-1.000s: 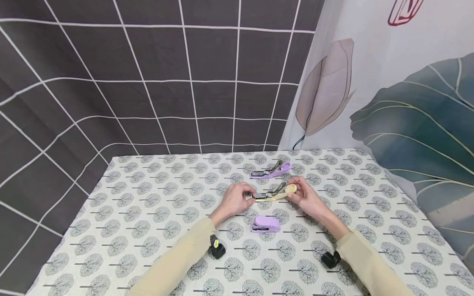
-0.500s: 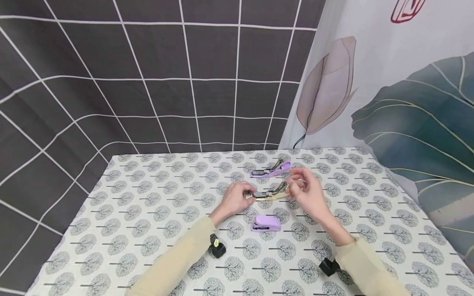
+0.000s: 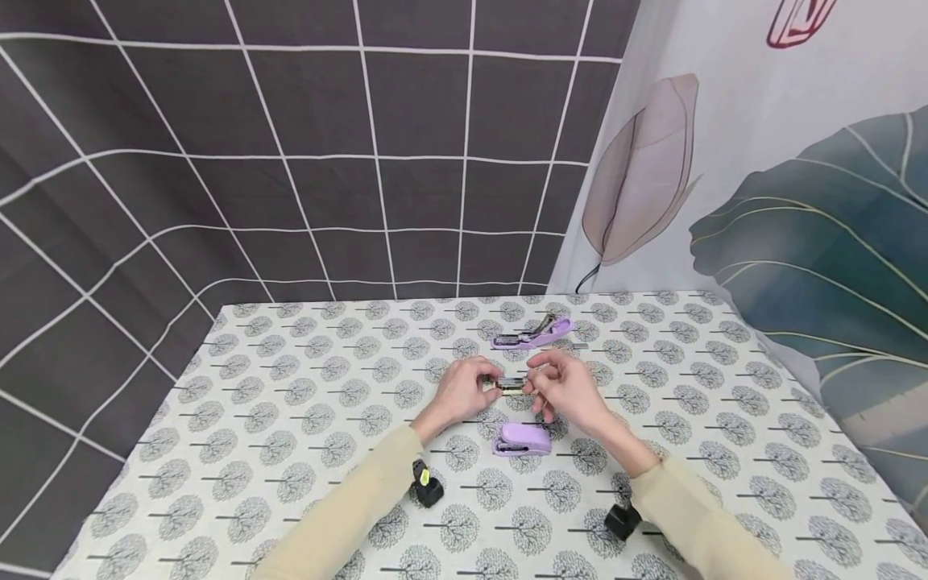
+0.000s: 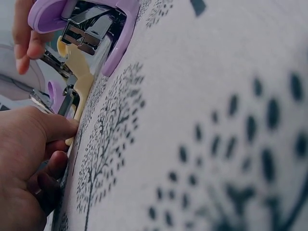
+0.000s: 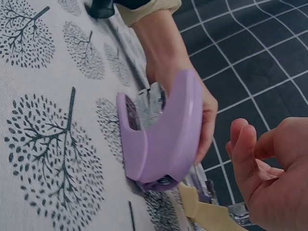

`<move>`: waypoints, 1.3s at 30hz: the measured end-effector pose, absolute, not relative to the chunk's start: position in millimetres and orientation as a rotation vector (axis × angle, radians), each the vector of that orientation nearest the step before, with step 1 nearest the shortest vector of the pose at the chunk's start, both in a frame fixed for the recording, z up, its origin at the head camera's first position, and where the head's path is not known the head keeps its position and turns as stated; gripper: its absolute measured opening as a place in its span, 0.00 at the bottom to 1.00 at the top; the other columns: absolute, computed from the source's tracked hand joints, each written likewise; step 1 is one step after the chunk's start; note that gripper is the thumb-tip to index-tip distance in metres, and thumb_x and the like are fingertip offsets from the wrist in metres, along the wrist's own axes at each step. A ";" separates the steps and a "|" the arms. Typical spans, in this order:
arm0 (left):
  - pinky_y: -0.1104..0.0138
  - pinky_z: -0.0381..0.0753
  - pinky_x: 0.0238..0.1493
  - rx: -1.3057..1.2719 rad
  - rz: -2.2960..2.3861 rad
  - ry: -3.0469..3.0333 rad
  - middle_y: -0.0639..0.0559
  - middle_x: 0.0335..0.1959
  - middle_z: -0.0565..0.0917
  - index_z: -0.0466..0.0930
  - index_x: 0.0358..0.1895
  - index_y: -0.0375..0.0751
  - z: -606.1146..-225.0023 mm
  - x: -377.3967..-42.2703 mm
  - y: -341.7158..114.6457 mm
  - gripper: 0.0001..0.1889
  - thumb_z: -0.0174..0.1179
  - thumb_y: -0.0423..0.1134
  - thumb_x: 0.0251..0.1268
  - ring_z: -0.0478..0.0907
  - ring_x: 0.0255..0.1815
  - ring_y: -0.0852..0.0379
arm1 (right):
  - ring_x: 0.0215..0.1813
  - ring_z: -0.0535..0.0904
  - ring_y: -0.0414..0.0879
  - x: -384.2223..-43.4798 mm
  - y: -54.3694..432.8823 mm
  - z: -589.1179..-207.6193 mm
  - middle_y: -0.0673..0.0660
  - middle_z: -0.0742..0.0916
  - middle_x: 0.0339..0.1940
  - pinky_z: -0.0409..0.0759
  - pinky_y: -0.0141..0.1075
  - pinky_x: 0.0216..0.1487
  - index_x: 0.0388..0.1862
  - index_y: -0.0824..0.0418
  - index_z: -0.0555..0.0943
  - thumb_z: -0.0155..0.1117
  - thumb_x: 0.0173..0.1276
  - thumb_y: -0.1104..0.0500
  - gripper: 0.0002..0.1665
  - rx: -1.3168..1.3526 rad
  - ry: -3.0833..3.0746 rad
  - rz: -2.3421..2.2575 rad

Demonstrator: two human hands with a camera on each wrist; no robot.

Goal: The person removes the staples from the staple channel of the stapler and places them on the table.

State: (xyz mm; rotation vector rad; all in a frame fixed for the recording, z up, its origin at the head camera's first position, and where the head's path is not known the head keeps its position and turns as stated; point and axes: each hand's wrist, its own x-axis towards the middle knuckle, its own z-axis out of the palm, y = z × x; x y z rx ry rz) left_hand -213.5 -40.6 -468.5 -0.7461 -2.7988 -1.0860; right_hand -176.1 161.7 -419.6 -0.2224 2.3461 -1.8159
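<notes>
A yellow stapler lies spread open on the cloth, its metal inner parts exposed. My left hand pinches its left end between thumb and fingers. In the head view my right hand covers the stapler's right part, so only the metal rail shows. The right wrist view shows that right hand with loosely bent fingers and nothing visible between them. Nearer to me sits a closed purple stapler. Behind the hands lies another purple stapler, also spread open.
White cloth with printed trees covers the table. A dark gridded curtain hangs along the back and left. Beside it, a pale curtain with leaf prints hangs at the right.
My right hand first held the yellow stapler's right end. It let go, lifted, and moved left over the stapler's middle. The left hand has kept its grip.
</notes>
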 end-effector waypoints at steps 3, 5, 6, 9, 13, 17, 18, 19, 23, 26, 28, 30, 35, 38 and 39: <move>0.70 0.72 0.31 -0.755 -1.080 -2.792 0.52 0.43 0.86 0.88 0.46 0.40 -468.7 -213.6 -40.6 0.14 0.74 0.35 0.54 0.72 0.24 0.66 | 0.20 0.81 0.49 -177.5 158.2 -423.5 0.67 0.85 0.33 0.79 0.36 0.16 0.56 0.79 0.70 0.52 0.70 0.75 0.16 -0.240 2.338 -1.805; 0.70 0.72 0.31 -0.761 -1.077 -2.782 0.52 0.42 0.86 0.88 0.45 0.40 -468.8 -213.6 -40.6 0.14 0.74 0.35 0.54 0.72 0.24 0.66 | 0.20 0.81 0.49 -178.5 155.9 -425.6 0.67 0.85 0.32 0.79 0.36 0.16 0.55 0.79 0.70 0.53 0.70 0.75 0.16 -0.247 2.342 -1.796; 0.70 0.72 0.31 -0.764 -1.078 -2.778 0.52 0.42 0.87 0.88 0.45 0.40 -468.8 -213.6 -40.6 0.14 0.74 0.35 0.54 0.72 0.24 0.66 | 0.20 0.81 0.49 -178.9 154.9 -426.5 0.67 0.86 0.32 0.79 0.35 0.16 0.55 0.79 0.71 0.53 0.71 0.75 0.15 -0.248 2.344 -1.793; 0.70 0.72 0.30 -0.769 -1.086 -2.770 0.52 0.41 0.86 0.88 0.45 0.40 -469.2 -213.7 -40.7 0.14 0.74 0.35 0.54 0.72 0.24 0.66 | 0.20 0.81 0.49 -180.2 152.1 -429.1 0.66 0.86 0.31 0.79 0.36 0.16 0.55 0.79 0.71 0.53 0.71 0.75 0.15 -0.236 2.357 -1.773; 0.71 0.72 0.30 -0.770 -1.084 -2.769 0.52 0.40 0.86 0.88 0.45 0.40 -470.7 -214.0 -41.1 0.14 0.74 0.35 0.54 0.72 0.24 0.66 | 0.20 0.82 0.49 -181.7 148.8 -432.3 0.63 0.86 0.30 0.81 0.39 0.17 0.54 0.78 0.73 0.55 0.70 0.75 0.14 -0.194 2.380 -1.737; 0.70 0.73 0.31 -0.776 -1.079 -2.767 0.52 0.40 0.87 0.88 0.45 0.40 -471.3 -214.1 -41.5 0.14 0.73 0.34 0.54 0.72 0.25 0.65 | 0.19 0.82 0.49 -183.0 146.3 -434.7 0.62 0.86 0.29 0.81 0.40 0.18 0.52 0.78 0.74 0.56 0.69 0.74 0.13 -0.171 2.416 -1.696; 0.70 0.73 0.31 -0.776 -1.084 -2.768 0.52 0.40 0.87 0.87 0.45 0.40 -471.2 -214.0 -41.5 0.14 0.73 0.34 0.54 0.72 0.24 0.65 | 0.19 0.82 0.48 -183.4 145.8 -435.3 0.62 0.86 0.29 0.81 0.40 0.18 0.51 0.78 0.75 0.56 0.69 0.74 0.13 -0.168 2.422 -1.686; 0.70 0.73 0.31 -0.776 -1.088 -2.769 0.51 0.40 0.87 0.87 0.45 0.40 -471.1 -213.9 -41.6 0.14 0.73 0.34 0.54 0.72 0.24 0.65 | 0.19 0.82 0.48 -183.6 145.4 -435.7 0.61 0.86 0.28 0.82 0.40 0.18 0.51 0.78 0.75 0.57 0.69 0.73 0.13 -0.168 2.431 -1.674; 0.70 0.72 0.30 -0.774 -1.098 -2.774 0.51 0.40 0.86 0.87 0.45 0.39 -471.0 -213.6 -41.7 0.14 0.73 0.34 0.54 0.72 0.24 0.65 | 0.20 0.82 0.47 -184.2 143.9 -437.6 0.60 0.86 0.28 0.82 0.39 0.19 0.49 0.78 0.76 0.58 0.69 0.73 0.12 -0.170 2.448 -1.641; 0.70 0.72 0.30 -0.772 -1.091 -2.770 0.51 0.40 0.87 0.87 0.45 0.39 -471.8 -213.8 -41.5 0.14 0.73 0.34 0.54 0.72 0.24 0.65 | 0.20 0.82 0.48 -184.6 143.5 -438.8 0.60 0.86 0.27 0.81 0.39 0.19 0.48 0.79 0.76 0.57 0.70 0.73 0.11 -0.191 2.450 -1.637; 0.70 0.73 0.30 -0.772 -1.090 -2.768 0.51 0.41 0.87 0.87 0.45 0.39 -472.2 -214.0 -41.6 0.14 0.73 0.34 0.54 0.72 0.24 0.65 | 0.20 0.82 0.48 -185.0 143.5 -439.9 0.60 0.86 0.27 0.82 0.39 0.19 0.47 0.78 0.77 0.57 0.70 0.73 0.09 -0.189 2.451 -1.634; 0.70 0.73 0.30 -0.768 -1.092 -2.768 0.51 0.41 0.87 0.87 0.45 0.39 -472.1 -214.2 -41.4 0.14 0.73 0.34 0.54 0.72 0.24 0.65 | 0.20 0.82 0.48 -185.2 143.7 -441.0 0.60 0.86 0.26 0.82 0.39 0.19 0.45 0.78 0.77 0.57 0.70 0.73 0.08 -0.178 2.458 -1.626; 0.70 0.72 0.31 -0.757 -1.093 -2.781 0.51 0.42 0.87 0.87 0.46 0.40 -471.5 -214.2 -41.0 0.14 0.73 0.34 0.54 0.71 0.24 0.66 | 0.20 0.83 0.48 -185.7 144.5 -442.9 0.58 0.86 0.24 0.82 0.39 0.19 0.43 0.78 0.79 0.56 0.70 0.73 0.07 -0.160 2.477 -1.609; 0.71 0.72 0.31 -0.755 -1.093 -2.788 0.51 0.43 0.87 0.87 0.46 0.40 -471.2 -214.1 -41.2 0.14 0.73 0.34 0.54 0.71 0.23 0.66 | 0.20 0.83 0.48 -185.4 144.3 -442.4 0.58 0.86 0.24 0.82 0.38 0.20 0.43 0.78 0.79 0.56 0.71 0.72 0.07 -0.152 2.479 -1.596; 0.71 0.72 0.31 -0.754 -1.094 -2.792 0.51 0.43 0.87 0.87 0.46 0.40 -471.0 -214.0 -41.2 0.15 0.73 0.34 0.54 0.71 0.23 0.66 | 0.20 0.83 0.47 -185.3 143.9 -442.1 0.57 0.86 0.24 0.82 0.38 0.20 0.43 0.78 0.79 0.56 0.71 0.72 0.08 -0.146 2.483 -1.588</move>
